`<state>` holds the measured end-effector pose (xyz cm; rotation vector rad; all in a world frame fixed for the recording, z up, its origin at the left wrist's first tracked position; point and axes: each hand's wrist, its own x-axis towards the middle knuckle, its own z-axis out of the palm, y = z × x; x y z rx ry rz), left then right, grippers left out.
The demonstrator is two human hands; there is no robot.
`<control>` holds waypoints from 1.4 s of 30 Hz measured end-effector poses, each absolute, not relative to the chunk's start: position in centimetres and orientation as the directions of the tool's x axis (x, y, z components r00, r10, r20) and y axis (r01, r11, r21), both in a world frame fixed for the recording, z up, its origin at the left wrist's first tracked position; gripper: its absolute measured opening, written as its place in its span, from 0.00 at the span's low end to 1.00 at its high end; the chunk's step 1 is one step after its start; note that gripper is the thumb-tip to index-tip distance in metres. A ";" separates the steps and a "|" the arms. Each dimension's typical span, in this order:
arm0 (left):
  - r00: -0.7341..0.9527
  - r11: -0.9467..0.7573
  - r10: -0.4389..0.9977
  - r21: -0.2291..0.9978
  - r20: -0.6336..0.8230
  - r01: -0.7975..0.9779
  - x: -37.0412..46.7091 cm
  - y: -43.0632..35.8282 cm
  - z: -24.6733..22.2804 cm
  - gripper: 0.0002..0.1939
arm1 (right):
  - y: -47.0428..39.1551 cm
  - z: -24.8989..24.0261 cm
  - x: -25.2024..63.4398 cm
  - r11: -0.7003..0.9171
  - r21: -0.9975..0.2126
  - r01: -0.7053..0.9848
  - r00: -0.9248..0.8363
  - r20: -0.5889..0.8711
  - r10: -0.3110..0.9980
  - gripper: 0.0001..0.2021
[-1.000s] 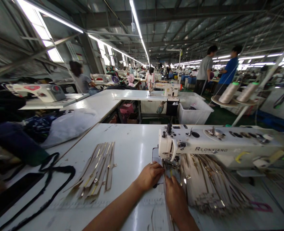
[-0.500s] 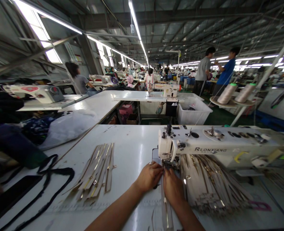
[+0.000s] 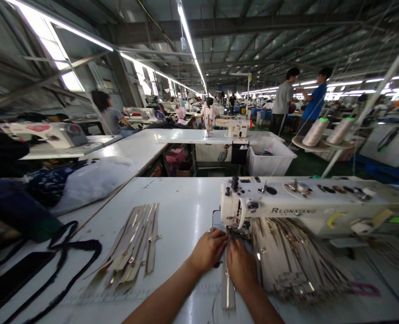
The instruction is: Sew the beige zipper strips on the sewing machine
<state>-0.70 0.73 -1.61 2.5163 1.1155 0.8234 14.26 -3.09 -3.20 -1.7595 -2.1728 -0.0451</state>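
Observation:
A beige zipper with shiny gold teeth runs from under the head of the white sewing machine toward me. My left hand is closed at its left edge, fingertips close to the needle area. Along its right side my right hand is closed too, fingers bent over the strip. Both hands almost meet just in front of the presser foot, which they partly hide. Right of my right hand lies a thick bundle of zippers, partly under the machine arm. Several more zippers are fanned out on the left.
Black straps lie along the white table at left. A white plastic bag sits beyond its left edge. Two thread cones stand behind the machine. A white bin and other people are farther back.
The zipper has moved forward under the machine, so its near end now shows on the table. Both hands stay at the needle area. The view has shifted slightly.

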 end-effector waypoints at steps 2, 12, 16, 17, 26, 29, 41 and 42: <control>0.541 -0.665 0.747 0.457 0.386 0.591 -0.7 0.6 -1.4 0.13 | -3.1 -3.5 14.2 0.234 -0.190 0.954 -0.172 0.295 0.940 0.18; 0.488 -0.590 0.807 0.432 0.333 0.682 -0.6 -0.2 -0.9 0.11 | -2.6 -5.5 13.9 0.268 -0.234 0.935 -0.148 0.430 0.891 0.18; 0.420 -0.479 0.878 0.406 0.230 0.778 0.0 -0.8 -1.4 0.12 | -2.3 -6.2 14.1 0.283 -0.277 0.918 -0.139 0.444 0.885 0.20; 0.403 -0.449 0.893 0.397 0.198 0.800 0.2 -1.0 -1.6 0.12 | -2.3 -6.3 14.2 0.326 -0.307 0.894 -0.171 0.440 0.882 0.19; -0.059 -0.131 0.976 0.785 0.209 0.606 -1.1 -5.1 -3.0 0.11 | -2.5 -7.4 15.0 0.538 -0.552 0.637 -0.268 0.496 0.826 0.20; -0.334 -0.055 0.911 0.875 0.241 0.482 -3.5 -6.0 -1.9 0.17 | -2.3 -7.8 15.3 0.575 -0.542 0.613 -0.296 0.517 0.803 0.17; -0.273 0.021 0.910 0.624 0.311 0.781 -21.3 -1.0 6.2 0.15 | -2.1 -8.3 15.8 0.574 -0.513 0.638 -0.312 0.509 0.802 0.15; -0.263 0.087 0.939 0.587 0.221 0.805 -22.2 -0.7 5.6 0.14 | -2.0 -8.2 15.9 0.580 -0.502 0.641 -0.327 0.505 0.799 0.15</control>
